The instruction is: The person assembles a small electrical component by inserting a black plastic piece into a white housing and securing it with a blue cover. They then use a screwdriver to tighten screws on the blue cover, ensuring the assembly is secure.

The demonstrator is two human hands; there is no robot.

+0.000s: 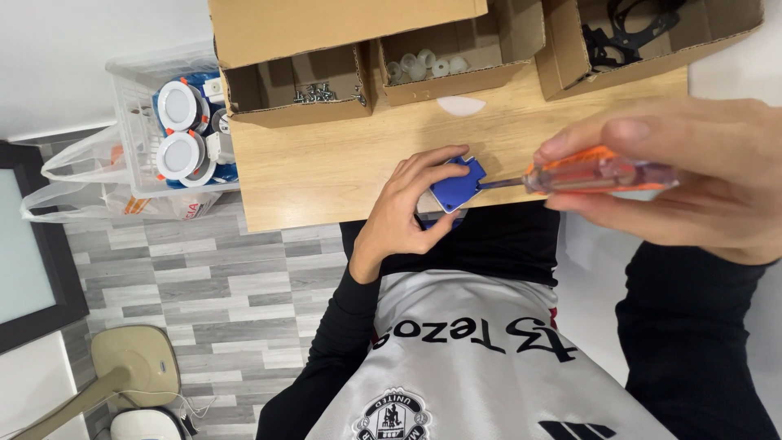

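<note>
**Screwdriver tip on the blue part at the table's near edge**

My left hand [407, 208] is wrapped around a small blue plastic part [456, 184], pinning it at the near edge of the wooden table [326, 163], thumb underneath and fingers over the top. My right hand [692, 179] grips a screwdriver [599, 174] with a clear orange handle, held level, its thin shaft running left until the tip meets the blue part. At the far side of the table stand three open cardboard boxes: one with screws [319, 93], one with small white caps [423, 63], one with black gaskets [627, 28]. To the left, off the table, a clear bin [130, 114] holds round white lamp fittings [181, 155].
</note>
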